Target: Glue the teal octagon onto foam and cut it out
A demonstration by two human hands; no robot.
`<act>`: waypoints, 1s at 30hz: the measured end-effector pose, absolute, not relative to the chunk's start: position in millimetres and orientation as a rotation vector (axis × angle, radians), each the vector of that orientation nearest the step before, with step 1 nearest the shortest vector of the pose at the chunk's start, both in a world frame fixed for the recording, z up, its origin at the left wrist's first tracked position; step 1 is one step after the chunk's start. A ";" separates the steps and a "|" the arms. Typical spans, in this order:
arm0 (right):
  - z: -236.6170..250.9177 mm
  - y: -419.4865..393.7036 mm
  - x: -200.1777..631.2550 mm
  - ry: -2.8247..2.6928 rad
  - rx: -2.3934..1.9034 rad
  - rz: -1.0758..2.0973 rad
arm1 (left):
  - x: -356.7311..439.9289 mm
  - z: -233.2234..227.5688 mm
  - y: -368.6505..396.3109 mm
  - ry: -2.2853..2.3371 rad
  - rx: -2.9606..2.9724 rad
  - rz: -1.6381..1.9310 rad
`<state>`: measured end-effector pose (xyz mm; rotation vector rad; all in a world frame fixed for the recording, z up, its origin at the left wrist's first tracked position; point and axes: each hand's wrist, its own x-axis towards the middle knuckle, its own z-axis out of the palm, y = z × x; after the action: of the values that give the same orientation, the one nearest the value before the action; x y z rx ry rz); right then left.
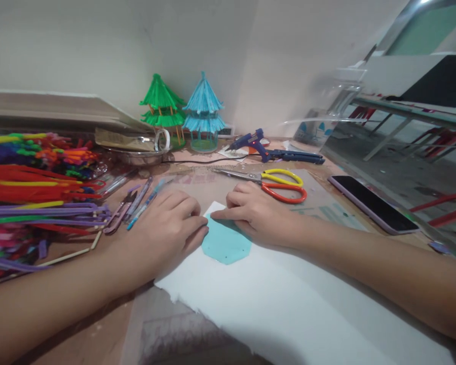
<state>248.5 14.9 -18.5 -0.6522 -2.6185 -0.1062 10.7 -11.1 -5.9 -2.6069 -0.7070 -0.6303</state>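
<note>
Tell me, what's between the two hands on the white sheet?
In the head view, a light blue paper piece lies between the left hand and right hand, both touching it.

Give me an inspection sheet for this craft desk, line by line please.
Surface: brownish table, largely covered.
Job's things: teal paper shape lying on a white sheet.
Clutter: pipe cleaners heaped at left; pens; scissors with yellow and orange handles; blue glue gun; phone; green model hut and blue model hut; metal bowl.
Grippers: left hand and right hand both press flat on the teal shape, holding nothing.
Cables: thin dark cord running toward the glue gun.
Surroundings: pale wall behind; red stools and a bench at right.
</note>
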 end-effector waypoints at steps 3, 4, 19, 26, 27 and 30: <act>-15.2 13.2 246.8 -2.660 -0.615 -0.243 | 10.3 -6.9 -9.9 -0.713 -2.621 -0.646; -14.8 12.4 246.4 -2.672 -0.607 -0.286 | 10.1 -7.3 -9.7 -0.711 -2.622 -0.645; -22.4 13.4 249.1 -2.544 -0.625 -0.131 | 10.7 -9.6 -7.9 -0.708 -2.626 -0.648; -20.7 12.6 247.6 -2.537 -0.608 -0.188 | 11.0 -6.7 -7.9 -0.672 -2.600 -0.621; -20.6 12.2 247.4 -2.525 -0.609 -0.190 | 11.3 -5.8 -8.1 -0.664 -2.594 -0.617; -20.9 11.6 247.2 -2.496 -0.625 -0.178 | 11.8 -4.9 -8.8 -0.677 -2.599 -0.621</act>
<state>247.2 11.6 -20.9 -0.6251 -2.4961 -0.1782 11.8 -8.8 -4.9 -2.5989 -0.6767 -0.6208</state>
